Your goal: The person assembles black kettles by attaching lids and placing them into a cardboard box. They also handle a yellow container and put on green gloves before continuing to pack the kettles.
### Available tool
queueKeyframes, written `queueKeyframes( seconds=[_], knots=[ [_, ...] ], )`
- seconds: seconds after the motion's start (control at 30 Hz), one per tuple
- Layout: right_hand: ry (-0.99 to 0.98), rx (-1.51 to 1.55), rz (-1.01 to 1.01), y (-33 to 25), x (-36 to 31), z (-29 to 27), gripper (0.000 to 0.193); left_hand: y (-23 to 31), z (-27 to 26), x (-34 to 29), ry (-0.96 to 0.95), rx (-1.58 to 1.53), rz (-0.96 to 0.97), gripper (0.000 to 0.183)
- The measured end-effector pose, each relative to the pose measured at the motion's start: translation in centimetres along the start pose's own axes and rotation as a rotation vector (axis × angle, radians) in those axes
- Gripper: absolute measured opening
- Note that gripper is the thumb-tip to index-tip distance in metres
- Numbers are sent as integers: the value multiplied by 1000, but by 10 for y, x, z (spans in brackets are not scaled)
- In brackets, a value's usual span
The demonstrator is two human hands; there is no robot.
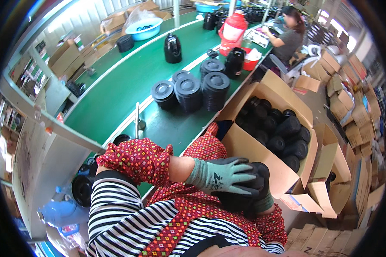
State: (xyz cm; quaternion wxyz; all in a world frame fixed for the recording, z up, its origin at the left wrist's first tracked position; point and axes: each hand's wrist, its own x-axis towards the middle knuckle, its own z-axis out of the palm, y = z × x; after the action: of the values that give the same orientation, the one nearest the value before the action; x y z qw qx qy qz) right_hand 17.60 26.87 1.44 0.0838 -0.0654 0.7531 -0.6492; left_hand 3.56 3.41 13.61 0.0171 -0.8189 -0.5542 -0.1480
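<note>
My left hand [229,176], in a green glove with dark fingertips, lies over a black rounded part [232,202] in front of my body. My right hand [263,195], gloved too, grips the same part from the right side. Much of the part is hidden under the gloves, so its exact kind does not show. Right beside my hands stands an open cardboard box [270,159], holding many black cylindrical parts [287,126]. Stacks of black round lids [188,88] stand on the green conveyor belt [111,96] ahead of me.
A black jug-shaped body [173,48] and a red-and-white container [233,32] stand farther along the belt. Across it is a blue basin [144,28]. Another person [289,34] sits at the far right. A second open carton [330,167] stands right of the box; a blue bottle [64,213] is at lower left.
</note>
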Motion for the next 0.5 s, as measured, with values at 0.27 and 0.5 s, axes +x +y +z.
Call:
queueKeyframes(
  seconds=[0.27, 0.5],
  knots=[
    [88, -669, -157, 3, 45, -2, 56, 12, 26, -56, 347, -191, -799, 96],
    [43, 674, -213, -25, 123, 39, 53, 5, 59, -102, 1123, -1255, -837, 87]
  ],
)
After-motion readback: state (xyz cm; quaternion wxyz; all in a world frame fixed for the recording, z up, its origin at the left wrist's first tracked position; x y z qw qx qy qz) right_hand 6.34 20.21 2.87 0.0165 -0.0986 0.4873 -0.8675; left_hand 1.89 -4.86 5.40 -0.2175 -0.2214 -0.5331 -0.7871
